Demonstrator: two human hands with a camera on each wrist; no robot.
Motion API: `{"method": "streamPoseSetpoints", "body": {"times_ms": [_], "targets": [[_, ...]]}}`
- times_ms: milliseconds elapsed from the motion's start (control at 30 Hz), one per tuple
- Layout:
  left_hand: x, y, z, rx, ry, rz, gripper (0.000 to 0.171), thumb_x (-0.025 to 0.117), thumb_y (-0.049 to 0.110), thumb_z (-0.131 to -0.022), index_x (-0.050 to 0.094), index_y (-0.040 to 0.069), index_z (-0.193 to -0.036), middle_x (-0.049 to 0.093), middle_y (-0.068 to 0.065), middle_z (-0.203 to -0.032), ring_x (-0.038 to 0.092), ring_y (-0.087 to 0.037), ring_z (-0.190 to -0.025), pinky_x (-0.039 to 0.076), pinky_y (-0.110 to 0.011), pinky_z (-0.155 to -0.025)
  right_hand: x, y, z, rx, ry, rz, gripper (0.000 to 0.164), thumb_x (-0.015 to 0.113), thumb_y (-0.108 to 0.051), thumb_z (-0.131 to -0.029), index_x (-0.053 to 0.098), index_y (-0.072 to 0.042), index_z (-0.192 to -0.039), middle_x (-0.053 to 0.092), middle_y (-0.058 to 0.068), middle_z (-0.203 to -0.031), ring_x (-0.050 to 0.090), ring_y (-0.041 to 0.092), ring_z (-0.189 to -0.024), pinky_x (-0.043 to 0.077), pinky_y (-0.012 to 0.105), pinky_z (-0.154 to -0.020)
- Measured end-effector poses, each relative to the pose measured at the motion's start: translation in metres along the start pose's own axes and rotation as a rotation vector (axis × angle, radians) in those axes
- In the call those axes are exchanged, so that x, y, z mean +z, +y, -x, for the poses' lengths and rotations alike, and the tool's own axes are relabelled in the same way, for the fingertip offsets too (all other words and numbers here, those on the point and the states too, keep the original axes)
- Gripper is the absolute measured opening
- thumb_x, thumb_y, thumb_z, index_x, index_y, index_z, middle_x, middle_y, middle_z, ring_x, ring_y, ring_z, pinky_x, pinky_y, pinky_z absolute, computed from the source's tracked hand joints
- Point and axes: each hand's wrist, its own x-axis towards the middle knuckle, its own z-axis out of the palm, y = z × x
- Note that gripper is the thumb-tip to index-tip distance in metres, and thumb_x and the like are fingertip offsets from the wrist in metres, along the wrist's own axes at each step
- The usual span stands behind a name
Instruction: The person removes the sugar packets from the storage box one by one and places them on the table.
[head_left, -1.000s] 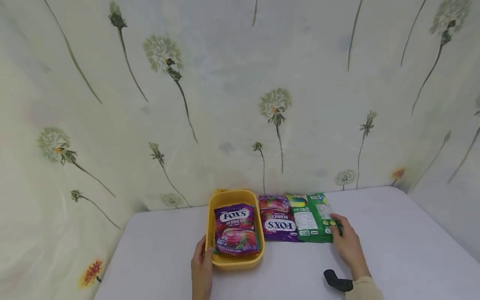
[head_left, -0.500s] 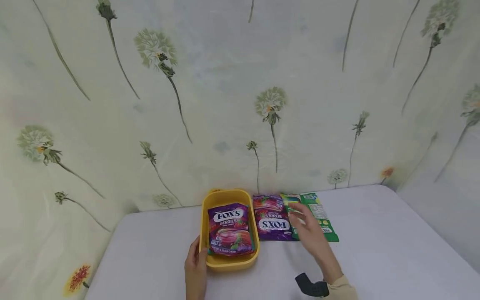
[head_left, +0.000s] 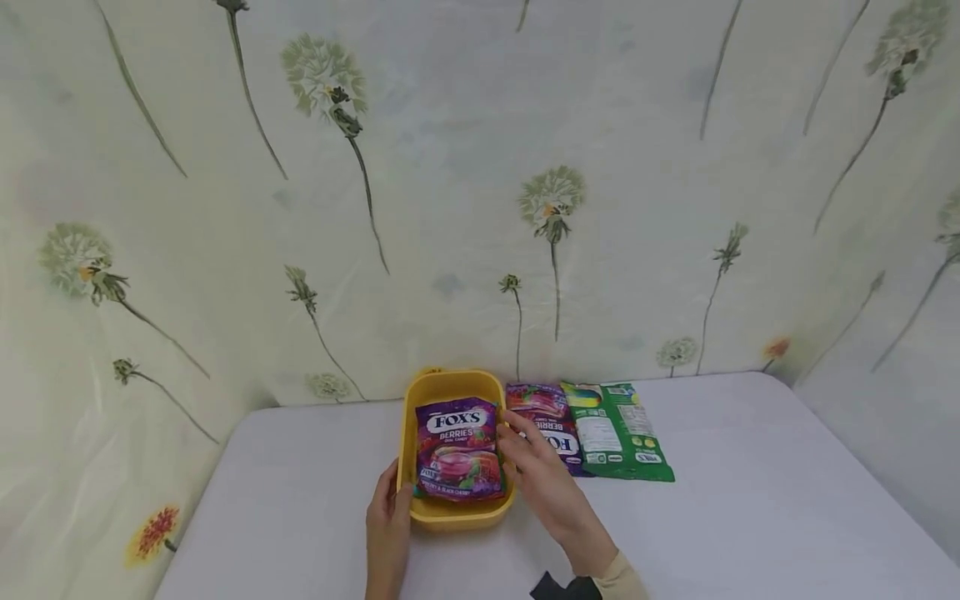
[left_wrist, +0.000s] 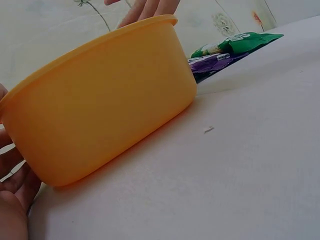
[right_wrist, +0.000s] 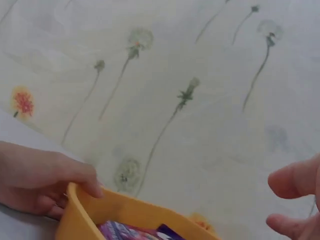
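A yellow plastic tub (head_left: 459, 523) stands on the table with a purple Fox's Berries candy bag (head_left: 457, 458) lying face up inside. My left hand (head_left: 388, 527) grips the tub's left side, its thumb over the rim and the fingers along the outer wall, as the right wrist view shows too. Over the right rim is my right hand (head_left: 549, 485), fingers parted and pointing toward the bag. In the right wrist view, that hand's thumb and finger (right_wrist: 295, 181) are spread with nothing between them.
Right of the tub lies a second purple candy bag (head_left: 538, 402), partly hidden by my right hand. A green candy bag (head_left: 624, 433) overlaps its right side. The table (head_left: 750, 500) ends at a flower-patterned backdrop (head_left: 450, 208). A white scrap (left_wrist: 209, 129) lies near the tub.
My right hand has let go of the green bag's right edge and moved left across the bags to the tub's right rim. My left hand keeps hold of the tub.
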Motion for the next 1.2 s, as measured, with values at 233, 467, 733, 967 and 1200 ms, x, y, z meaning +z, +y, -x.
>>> {"method": "streamPoseSetpoints", "body": {"times_ms": [233,467,733,967,1200], "targets": [[-0.001,0.003,0.0,-0.002,-0.014,-0.03,0.046,0.047,0.024,-0.098,0.04,0.013,-0.142,0.039,-0.01,-0.15,0.037,-0.028,-0.139,0.037,-0.039,-0.109,0.031,0.017,-0.014,0.028,0.194,0.316,0.046,0.052,-0.026,-0.097,0.038,-0.025,-0.14,0.023,0.012,-0.155,0.023,0.038,-0.142,0.023,0.062,-0.113],[0.002,0.003,-0.002,0.018,-0.004,-0.024,0.045,0.048,0.023,-0.098,0.042,0.013,-0.141,0.041,-0.01,-0.148,0.041,-0.027,-0.136,0.039,-0.038,-0.106,0.03,0.022,-0.022,0.1,0.174,0.411,0.045,0.054,-0.033,-0.095,0.042,-0.023,-0.136,0.043,0.013,-0.138,0.045,0.035,-0.124,0.038,0.06,-0.103],[0.001,0.001,0.002,0.002,0.013,-0.056,0.045,0.047,0.023,-0.099,0.04,0.012,-0.142,0.04,-0.01,-0.149,0.038,-0.027,-0.138,0.037,-0.039,-0.109,0.024,0.025,-0.025,0.143,0.136,0.29,0.041,0.054,-0.033,-0.094,0.047,-0.025,-0.134,0.032,0.012,-0.149,0.028,0.039,-0.137,0.022,0.066,-0.11],[-0.001,0.002,0.002,-0.007,0.006,-0.033,0.046,0.047,0.027,-0.099,0.04,0.014,-0.143,0.04,-0.009,-0.149,0.037,-0.027,-0.138,0.038,-0.039,-0.108,0.018,0.028,-0.027,0.096,0.069,0.157,0.039,0.05,-0.022,-0.097,0.046,-0.017,-0.136,0.023,0.01,-0.155,0.019,0.035,-0.143,0.015,0.059,-0.117],[-0.001,0.0,0.0,0.004,0.01,-0.031,0.046,0.049,0.026,-0.098,0.041,0.015,-0.142,0.041,-0.009,-0.148,0.039,-0.026,-0.137,0.039,-0.037,-0.107,0.019,0.027,-0.029,0.105,0.048,0.125,0.039,0.049,-0.023,-0.098,0.046,-0.012,-0.135,0.031,0.01,-0.152,0.026,0.032,-0.139,0.016,0.058,-0.117]]}}
